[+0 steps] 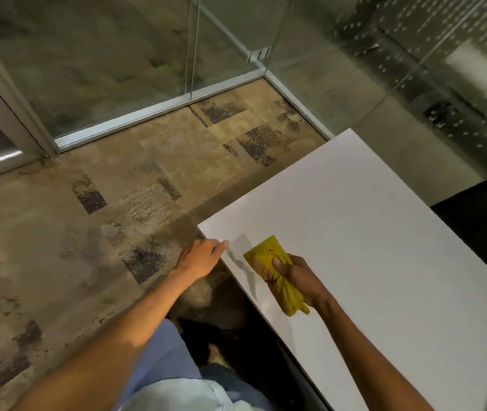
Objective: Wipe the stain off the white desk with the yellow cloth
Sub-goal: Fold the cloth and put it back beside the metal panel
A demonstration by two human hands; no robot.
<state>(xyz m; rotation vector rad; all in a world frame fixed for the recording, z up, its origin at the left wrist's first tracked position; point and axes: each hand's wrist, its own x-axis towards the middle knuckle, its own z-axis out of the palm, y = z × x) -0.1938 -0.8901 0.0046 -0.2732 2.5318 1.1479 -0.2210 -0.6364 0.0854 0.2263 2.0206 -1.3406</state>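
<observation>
Cloth (269,256) bunched in right hand (301,280) near desk (369,232) edge — left hand (202,256) alongside.

Bunched yellow cloth (269,256) on white desk (369,232)

White desk (384,232) above patchy carpet floor (58,232), yellow cloth (269,256) at its near-left corner.

No readable text, label, brand, number or sign appears anywhere in the frame; the worktop (369,232), the cloth (269,256) and the floor (88,203) carry no lettering.
</observation>
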